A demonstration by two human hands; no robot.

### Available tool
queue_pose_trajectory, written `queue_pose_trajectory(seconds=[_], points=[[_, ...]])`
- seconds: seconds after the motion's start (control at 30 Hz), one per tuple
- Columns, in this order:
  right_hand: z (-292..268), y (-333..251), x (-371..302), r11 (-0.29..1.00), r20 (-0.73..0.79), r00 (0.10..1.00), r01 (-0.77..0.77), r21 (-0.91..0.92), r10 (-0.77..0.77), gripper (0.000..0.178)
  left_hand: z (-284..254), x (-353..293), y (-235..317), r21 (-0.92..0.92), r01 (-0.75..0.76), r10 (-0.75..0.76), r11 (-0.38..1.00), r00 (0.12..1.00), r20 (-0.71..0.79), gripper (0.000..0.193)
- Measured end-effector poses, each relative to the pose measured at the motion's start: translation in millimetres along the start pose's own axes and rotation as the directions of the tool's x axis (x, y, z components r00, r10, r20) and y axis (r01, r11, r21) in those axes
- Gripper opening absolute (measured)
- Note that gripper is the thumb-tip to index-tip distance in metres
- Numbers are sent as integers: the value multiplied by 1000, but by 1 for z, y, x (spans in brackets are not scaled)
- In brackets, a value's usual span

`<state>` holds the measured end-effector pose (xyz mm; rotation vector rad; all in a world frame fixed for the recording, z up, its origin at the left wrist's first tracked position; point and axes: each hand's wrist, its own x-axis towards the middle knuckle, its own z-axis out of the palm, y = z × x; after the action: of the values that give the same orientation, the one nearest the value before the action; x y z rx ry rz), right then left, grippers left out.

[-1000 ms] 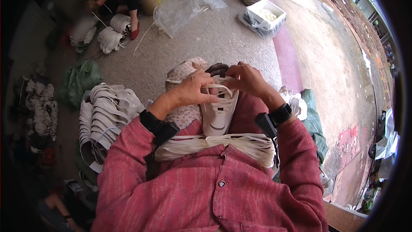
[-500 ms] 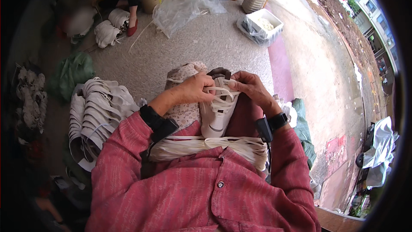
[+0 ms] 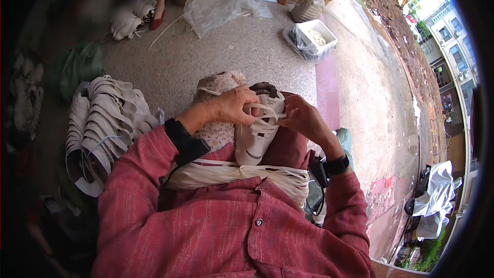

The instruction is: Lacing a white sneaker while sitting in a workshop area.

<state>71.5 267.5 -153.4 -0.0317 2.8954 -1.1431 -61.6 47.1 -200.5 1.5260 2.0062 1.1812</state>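
A whitish shoe upper (image 3: pixel 250 148) with a dark collar rests on my lap, toe toward me. A cream shoelace (image 3: pixel 268 115) crosses its front in loose loops. At its left side, my left hand (image 3: pixel 237 105) has its fingers curled closed around lace loops. My right hand (image 3: pixel 304 118) is closed in a pinch on the lace at the opposite edge of the upper; its fingertips are partly hidden. Across my lap, nearer my body, lies a bundle of cream laces (image 3: pixel 278 179). Under my left forearm is a flower-patterned cloth (image 3: pixel 210 133).
Stacked whitish shoe uppers (image 3: pixel 105 118) stand at my left, by a green sack (image 3: pixel 81 69). Ahead are a white tub (image 3: pixel 325 35) in clear plastic, a large jug (image 3: pixel 309 6) and plastic sheeting (image 3: pixel 218 7). Another person's foot in a red shoe (image 3: pixel 158 19) shows far left.
My right hand has moved down from the upper's top edge to its right side, drawing the lace outward. My left hand stays at the loops. The whole view has shifted slightly.
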Motion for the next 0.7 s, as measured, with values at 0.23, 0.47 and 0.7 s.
queue_pose_trajectory(seconds=[0.23,0.47,0.7], points=[[1,-10,-3,992,-121,992,27,-126,-43,35,-8,0,7,-18,34,-33,999,996,84,22],[11,-4,4,902,-61,935,318,-291,-350,22,-10,0,9,-31,96,-91,995,986,140,41],[9,-13,18,977,-57,980,186,-109,-193,10,-10,-4,12,-48,132,-125,990,985,118,53]])
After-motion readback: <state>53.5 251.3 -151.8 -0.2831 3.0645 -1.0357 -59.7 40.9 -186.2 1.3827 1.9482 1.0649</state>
